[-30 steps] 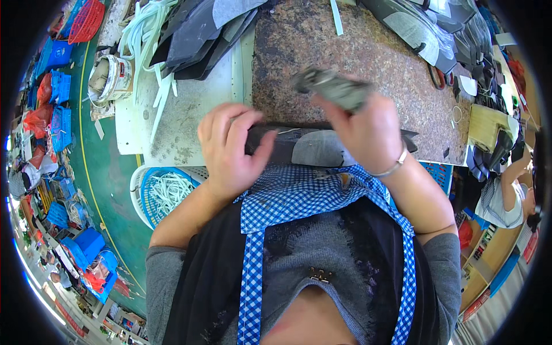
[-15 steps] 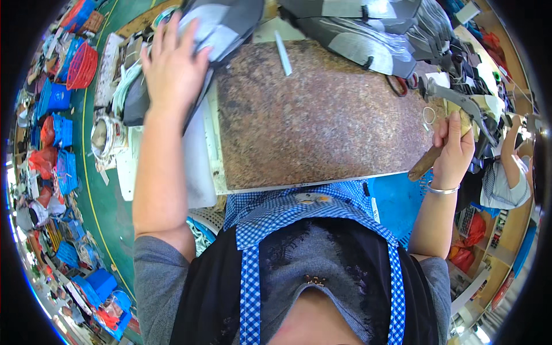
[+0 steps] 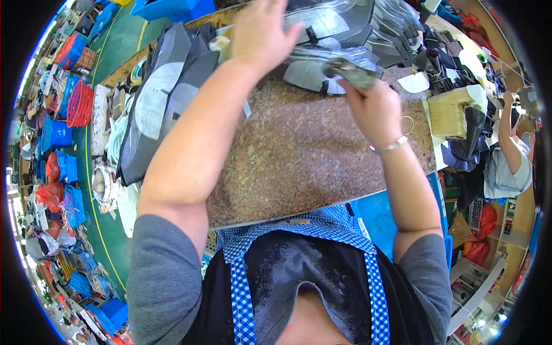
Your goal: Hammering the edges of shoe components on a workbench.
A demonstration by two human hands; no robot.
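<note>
My left hand is over the far edge of the slab, beside flat black-and-grey pieces with pale patches. Its fingers are stretched out and its thumb stands apart; the fingertips run out of view at the top. In my right hand is a hammer, its metal head smeared by motion and its handle hidden. The head hangs above the right end of a black-and-grey piece on the brown speckled stone slab. More such pieces lie piled at the left.
A white rubber band and a white cut-out lie right of my right hand. Farther right are a yellowish block and dark tools. A blue crate stands beyond the far left edge. Another person is at the far right.
My left hand has moved right from the left pile, which now lies shifted and spread. My right hand has swung the hammer up and left from the slab's right edge to above the far pieces.
</note>
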